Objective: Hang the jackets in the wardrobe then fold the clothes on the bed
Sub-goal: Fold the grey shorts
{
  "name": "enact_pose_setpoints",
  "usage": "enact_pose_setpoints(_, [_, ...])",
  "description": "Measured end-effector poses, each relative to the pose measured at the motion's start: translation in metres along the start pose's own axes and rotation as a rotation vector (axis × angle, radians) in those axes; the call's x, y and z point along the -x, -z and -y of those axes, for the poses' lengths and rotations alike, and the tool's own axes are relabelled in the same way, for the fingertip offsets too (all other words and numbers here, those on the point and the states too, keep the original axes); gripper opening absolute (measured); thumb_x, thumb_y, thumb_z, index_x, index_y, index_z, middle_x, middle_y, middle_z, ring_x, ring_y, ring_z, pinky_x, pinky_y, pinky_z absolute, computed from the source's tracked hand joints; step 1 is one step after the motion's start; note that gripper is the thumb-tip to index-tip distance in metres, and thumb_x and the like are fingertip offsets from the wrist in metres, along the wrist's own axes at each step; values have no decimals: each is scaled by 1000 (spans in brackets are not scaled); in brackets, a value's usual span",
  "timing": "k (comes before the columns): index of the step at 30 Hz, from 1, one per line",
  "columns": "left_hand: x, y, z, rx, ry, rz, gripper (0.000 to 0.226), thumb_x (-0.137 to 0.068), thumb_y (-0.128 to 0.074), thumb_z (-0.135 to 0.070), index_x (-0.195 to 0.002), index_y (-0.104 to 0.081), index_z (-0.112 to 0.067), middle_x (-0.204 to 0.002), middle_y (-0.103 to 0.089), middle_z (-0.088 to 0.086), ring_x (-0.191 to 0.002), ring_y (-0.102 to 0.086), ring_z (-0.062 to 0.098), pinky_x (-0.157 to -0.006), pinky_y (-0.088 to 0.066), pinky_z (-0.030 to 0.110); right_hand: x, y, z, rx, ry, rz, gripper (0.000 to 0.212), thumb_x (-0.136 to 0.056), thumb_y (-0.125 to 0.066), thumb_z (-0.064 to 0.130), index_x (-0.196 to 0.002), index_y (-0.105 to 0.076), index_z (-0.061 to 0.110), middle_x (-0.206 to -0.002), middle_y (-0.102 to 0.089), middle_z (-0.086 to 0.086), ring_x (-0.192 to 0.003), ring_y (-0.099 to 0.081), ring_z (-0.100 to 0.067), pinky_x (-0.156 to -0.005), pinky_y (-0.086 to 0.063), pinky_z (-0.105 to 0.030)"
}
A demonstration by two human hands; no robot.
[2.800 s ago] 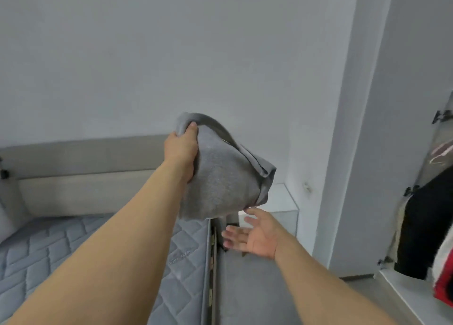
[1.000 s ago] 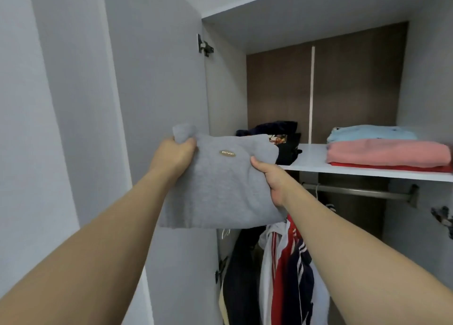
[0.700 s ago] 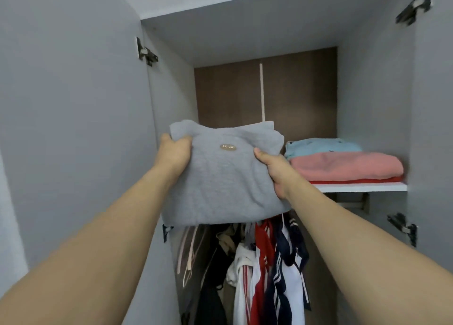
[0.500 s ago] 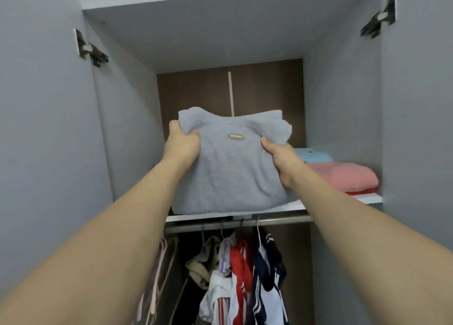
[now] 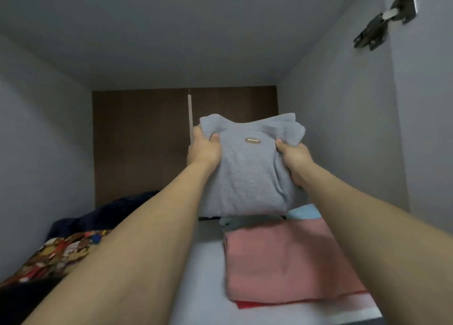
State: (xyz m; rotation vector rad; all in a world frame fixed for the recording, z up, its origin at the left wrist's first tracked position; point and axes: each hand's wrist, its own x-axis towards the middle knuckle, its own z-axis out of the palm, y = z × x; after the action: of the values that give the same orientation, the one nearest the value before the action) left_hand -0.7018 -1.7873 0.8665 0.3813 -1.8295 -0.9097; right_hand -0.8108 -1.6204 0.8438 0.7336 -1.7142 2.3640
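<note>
- Left hand (image 5: 204, 150) grips the upper left edge of the folded grey garment (image 5: 250, 175); thumb curled over the front face, other fingers wrapped behind the fabric, not visible.
- Right hand (image 5: 295, 161) grips the right edge of the same garment, thumb on the front near the top corner, remaining fingers hidden behind the cloth.
- Both forearms are stretched forward into the upper wardrobe compartment, bare to the frame edge.
- Grey garment is held upright between the two hands, front face toward the camera, small oval brown label (image 5: 252, 140) near its top centre; label text too blurred to read.
- Garment's lower edge hangs just over the back of the stack on the right; cannot tell if it touches.
- That stack on the white shelf (image 5: 203, 275): pink folded garment (image 5: 286, 261) on top, red piece (image 5: 259, 304) showing under its front edge, light blue piece (image 5: 305, 212) visible at the back right.
- Left side of the shelf: a dark navy garment (image 5: 103, 217) at the back, a multicoloured patterned fabric (image 5: 58, 253) in front of it, partly covered by the left forearm.
- Brown wood back panel (image 5: 139, 148) behind, grey side walls, metal door hinge (image 5: 382, 23) at the upper right.
</note>
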Motion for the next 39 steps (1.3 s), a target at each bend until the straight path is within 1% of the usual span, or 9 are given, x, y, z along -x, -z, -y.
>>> enact_pose_setpoints(7, [-68, -107, 46, 43, 200, 121, 57, -98, -47, -34, -148, -26, -15, -141, -48, 14, -124, -51, 37, -98, -43, 38, -111, 15, -49, 429, -114, -137, 45, -92, -57, 36, -125, -56, 6, -124, -60, -15, -110, -59, -36, -95, -48, -43])
enact_pose_setpoints(11, [-75, -156, 104, -62, 317, 292, 51, -92, -56, -26, -137, -48, -4, -133, -56, 15, -118, -57, 30, -99, -47, 36, -136, 29, -113, 1046, -130, -43, 49, -96, -50, 31, -138, -45, 6, -138, -51, -18, -125, -51, -35, -102, -43, -41])
enact_pose_setpoints(14, [-57, -187, 147, -352, 290, 555, 41, -87, -55, -35, -111, -64, -3, -110, -65, 13, -98, -63, 25, -82, -43, 30, -132, 32, -163, 1345, -9, -18, 51, -102, -30, 21, -150, -17, 9, -143, -40, -19, -125, -49, -35, -99, -40, -43])
enact_pose_setpoints(16, [-53, -195, 162, -424, 300, 589, 41, -85, -52, -39, -106, -65, -6, -104, -65, 14, -86, -63, 26, -78, -42, 31, -127, 28, -173, 1452, 281, -54, 48, -101, -27, 15, -149, -22, 12, -142, -32, -16, -124, -43, -34, -100, -36, -44])
enact_pose_setpoints(18, [-57, -198, 167, -431, 309, 607, 40, -85, -54, -40, -101, -67, -5, -95, -66, 11, -75, -62, 23, -72, -43, 29, -132, 27, -175, 1470, 466, -48, 39, -97, -32, 12, -134, -44, 10, -139, -36, -12, -124, -39, -31, -103, -30, -41])
enact_pose_setpoints(21, [-63, -202, 170, -430, 323, 626, 38, -78, -55, -40, -91, -68, -7, -85, -68, 9, -72, -65, 23, -61, -45, 27, -141, 34, -174, 1439, 209, 114, 35, -97, -37, 11, -125, -57, 7, -131, -55, -16, -119, -53, -34, -98, -41, -38])
enact_pose_setpoints(31, [-65, -206, 172, -543, 370, 611, 37, -56, -42, -37, -73, -61, -10, -75, -62, 9, -68, -62, 28, -67, -49, 35, -152, 38, -178, 1364, 137, 187, 34, -97, -35, 14, -123, -57, 11, -127, -59, -19, -115, -56, -34, -94, -46, -38])
enact_pose_setpoints(36, [-56, -192, 156, -532, 434, 526, 67, -74, -49, -48, -126, -55, -7, -121, -62, 12, -107, -61, 34, -92, -47, 44, -142, 33, -163, 1442, 127, 208, 33, -98, -34, 15, -122, -55, 9, -127, -58, -17, -115, -55, -34, -96, -46, -41])
enact_pose_setpoints(39, [-49, -173, 141, -696, 216, 307, 53, -96, -40, -43, -138, -38, -11, -142, -44, 15, -129, -43, 34, -101, -35, 45, -130, 29, -134, 1462, 153, 169, 30, -96, -41, 19, -121, -55, 10, -125, -59, -16, -113, -56, -34, -92, -47, -38])
